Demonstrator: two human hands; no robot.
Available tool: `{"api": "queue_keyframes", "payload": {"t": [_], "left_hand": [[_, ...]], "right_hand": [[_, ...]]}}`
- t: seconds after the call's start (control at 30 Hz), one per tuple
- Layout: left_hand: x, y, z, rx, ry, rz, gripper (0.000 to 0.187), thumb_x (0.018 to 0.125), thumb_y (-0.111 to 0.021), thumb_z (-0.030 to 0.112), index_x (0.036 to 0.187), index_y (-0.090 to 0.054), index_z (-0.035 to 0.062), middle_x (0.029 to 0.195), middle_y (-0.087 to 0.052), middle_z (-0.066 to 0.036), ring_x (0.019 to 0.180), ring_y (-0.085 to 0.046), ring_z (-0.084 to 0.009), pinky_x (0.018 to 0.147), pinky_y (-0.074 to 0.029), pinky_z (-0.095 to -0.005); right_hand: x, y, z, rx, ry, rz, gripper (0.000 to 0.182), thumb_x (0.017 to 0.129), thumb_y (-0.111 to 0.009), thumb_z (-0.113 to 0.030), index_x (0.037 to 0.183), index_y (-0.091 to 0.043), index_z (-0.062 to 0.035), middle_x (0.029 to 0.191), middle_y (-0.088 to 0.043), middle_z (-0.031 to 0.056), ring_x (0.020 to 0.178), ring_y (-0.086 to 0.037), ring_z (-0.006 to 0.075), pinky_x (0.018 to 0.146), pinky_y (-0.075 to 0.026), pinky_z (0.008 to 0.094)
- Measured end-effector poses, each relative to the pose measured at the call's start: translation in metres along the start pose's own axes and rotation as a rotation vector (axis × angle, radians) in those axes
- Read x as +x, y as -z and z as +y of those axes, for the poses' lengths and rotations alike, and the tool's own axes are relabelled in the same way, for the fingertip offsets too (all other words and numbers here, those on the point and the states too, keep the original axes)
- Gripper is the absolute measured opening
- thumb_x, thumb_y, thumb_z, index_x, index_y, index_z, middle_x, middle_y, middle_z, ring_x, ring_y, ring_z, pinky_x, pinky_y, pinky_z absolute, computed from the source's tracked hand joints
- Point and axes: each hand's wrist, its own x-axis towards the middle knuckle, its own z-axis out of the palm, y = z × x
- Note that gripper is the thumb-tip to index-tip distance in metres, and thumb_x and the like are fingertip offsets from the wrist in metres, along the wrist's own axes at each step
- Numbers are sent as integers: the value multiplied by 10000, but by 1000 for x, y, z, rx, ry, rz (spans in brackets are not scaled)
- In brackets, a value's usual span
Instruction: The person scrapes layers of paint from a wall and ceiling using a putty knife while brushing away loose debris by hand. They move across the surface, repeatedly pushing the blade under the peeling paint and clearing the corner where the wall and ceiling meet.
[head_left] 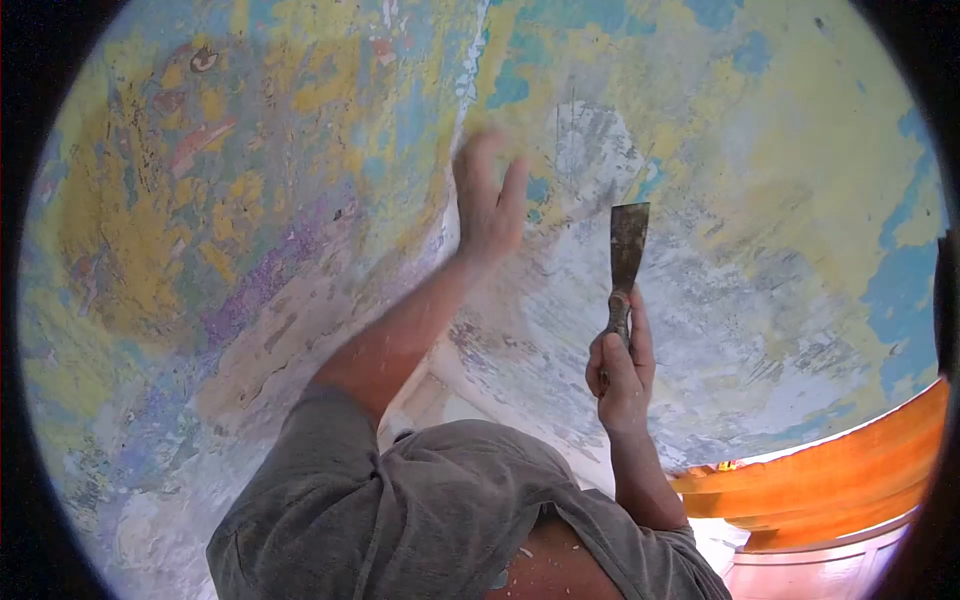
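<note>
My right hand (624,390) is wrapped round the handle of a putty knife (628,245). Its worn, stained metal blade points up in front of the wall, and one finger lies along the handle. Higher and to the left, my left hand (490,205) is raised close to the corner line of the wall, holding nothing. Its fingers are somewhat blurred, with the thumb apart from the others. Behind both hands spreads a wall (700,290) with patchy yellow, blue and bare whitish-grey areas.
A pale vertical seam (467,85) divides the wall into two faces. The left face carries ochre, purple and pink patches. At the lower right hangs an orange cloth (850,480) above a pale panelled surface (820,572). My grey shirt (400,510) fills the bottom.
</note>
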Motion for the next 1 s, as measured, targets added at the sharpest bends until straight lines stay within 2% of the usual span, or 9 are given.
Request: {"api": "queue_keyframes", "payload": {"t": [0.13, 0.3, 0.37, 0.43, 0.6, 0.67, 0.77, 0.93, 1.0], "left_hand": [[56, -39, 0, 308, -446, -40, 592, 1045, -518, 350, 1541, -374, 61, 1621, -240, -308, 1523, -191, -498, 1221, -110, -636], [-80, -65, -19, 403, -734, -588, 633, 972, -573, 482, 1541, -441, 239, 1646, -280, -230, 1541, -215, -439, 1172, -115, -742], [-64, -61, -19, 427, -909, -508, 614, 969, -580, 499, 1530, -461, 279, 1646, -291, -209, 1535, -227, -438, 1163, -144, -740], [-8, -59, -8, 365, -666, -474, 595, 985, -561, 520, 1542, -429, 360, 1670, -266, -144, 1549, -227, -383, 1172, -146, -735], [140, -69, 89, 386, -775, -75, 650, 954, -603, 504, 1537, -456, 256, 1654, -257, -221, 1522, -222, -473, 1150, -160, -748], [124, -69, 126, 1335, -802, 138, 646, 1038, -553, 409, 1593, -349, 149, 1679, -237, -188, 1501, -327, -391, 1167, -327, -593], [52, -83, 54, 440, -744, -295, 649, 952, -612, 497, 1532, -461, 246, 1665, -247, -206, 1525, -212, -479, 1149, -154, -753], [-2, -37, -19, 416, -739, -528, 667, 935, -623, 516, 1528, -471, 250, 1667, -253, -200, 1521, -215, -488, 1153, -145, -751], [58, -37, -2, 454, -724, -288, 673, 954, -569, 599, 1548, -433, 314, 1661, -289, -154, 1524, -268, -394, 1184, -175, -694]], "right_hand": [[-9, 8, -3, -36, 74, 42, 636, 1048, -484, -89, 1633, -236, -64, 723, -461, -37, 504, -374, 28, 435, -307, 204], [-19, 18, 6, -13, 97, 91, 640, 1054, -510, -129, 1631, -240, -60, 727, -464, -32, 500, -368, 35, 432, -310, 209], [-23, 30, 3, -21, 90, 76, 631, 1060, -499, -146, 1628, -240, -52, 728, -479, -20, 500, -379, 43, 436, -319, 211], [-30, 45, 0, -20, 112, 73, 629, 1062, -502, -164, 1625, -245, -52, 734, -496, -10, 500, -393, 49, 439, -326, 212], [-31, 46, -7, 40, 51, 96, 641, 1066, -529, -230, 1621, -256, -63, 776, -553, 29, 506, -441, 71, 450, -347, 209], [-29, 43, -7, 133, 18, 96, 663, 1059, -557, -260, 1624, -257, -87, 829, -579, 59, 537, -477, 86, 453, -371, 215], [-28, 41, -3, 295, 29, 97, 676, 1054, -565, -258, 1629, -244, -106, 860, -585, 83, 568, -500, 99, 456, -392, 224], [-30, 47, 1, 358, -55, 88, 680, 1050, -566, -246, 1630, -238, -111, 851, -574, 80, 574, -496, 100, 458, -403, 226], [-21, 44, -1, 369, -79, 59, 675, 1051, -563, -239, 1628, -241, -107, 846, -569, 75, 567, -489, 98, 459, -402, 223]]}}
